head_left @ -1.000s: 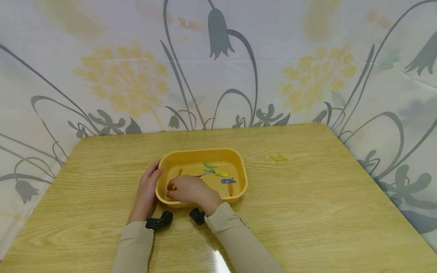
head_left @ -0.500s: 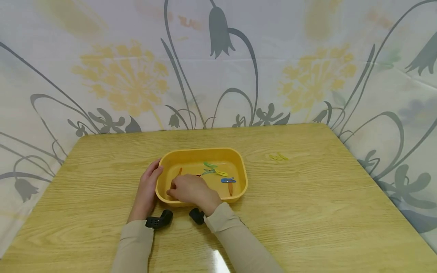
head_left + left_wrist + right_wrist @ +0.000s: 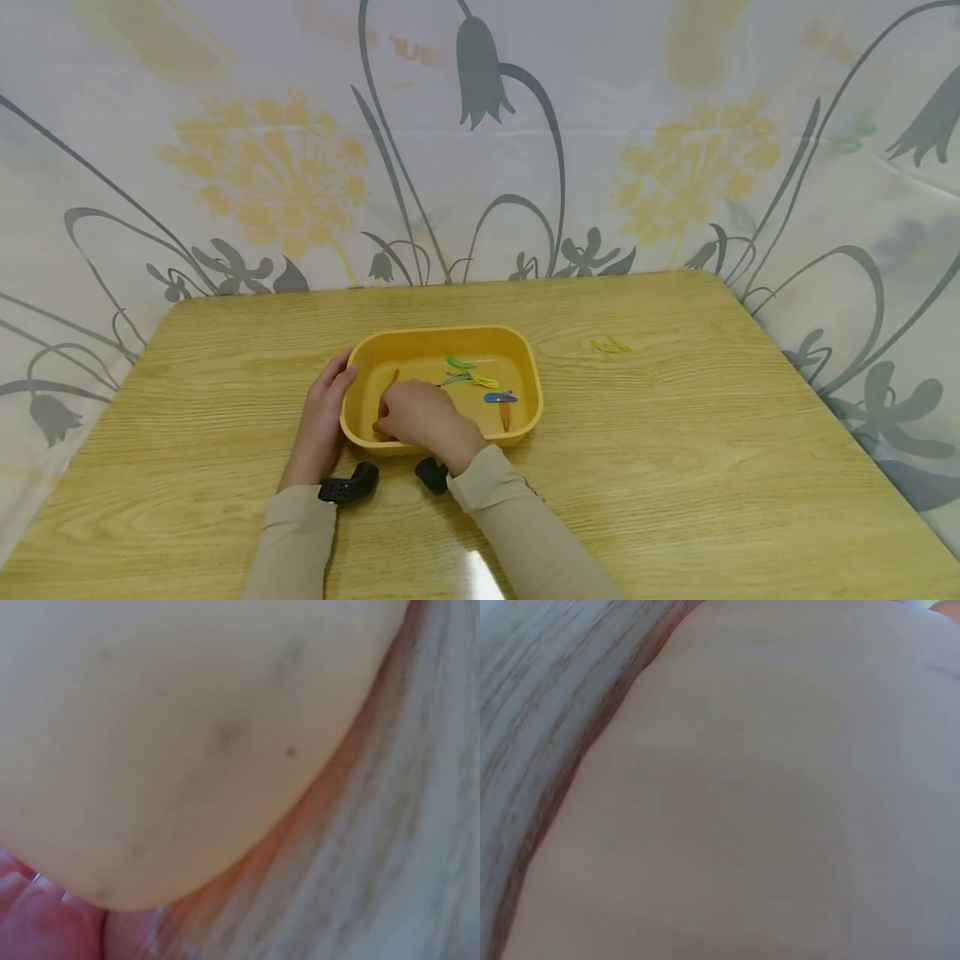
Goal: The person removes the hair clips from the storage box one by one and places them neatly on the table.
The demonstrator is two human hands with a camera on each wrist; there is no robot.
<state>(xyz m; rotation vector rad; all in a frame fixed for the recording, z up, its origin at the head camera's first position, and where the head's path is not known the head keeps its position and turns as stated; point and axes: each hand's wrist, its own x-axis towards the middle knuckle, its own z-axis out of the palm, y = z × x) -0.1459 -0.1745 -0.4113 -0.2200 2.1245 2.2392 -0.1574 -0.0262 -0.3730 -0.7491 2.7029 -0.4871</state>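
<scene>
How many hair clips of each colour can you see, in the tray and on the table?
Green hair clips: 2
Yellow hair clips: 2, one in the tray, one on the table
Blue hair clip: 1
Orange hair clips: 2
Total: 7; the right hand may hide more.

We see a yellow-orange tray (image 3: 525, 367), shallow, rounded corners, upright on the wooden table | inside lie small hair clips: green (image 3: 460, 363), yellow (image 3: 486, 382), blue (image 3: 498, 397), two orange (image 3: 506, 414) (image 3: 393, 377) | all flat on the tray floor
</scene>
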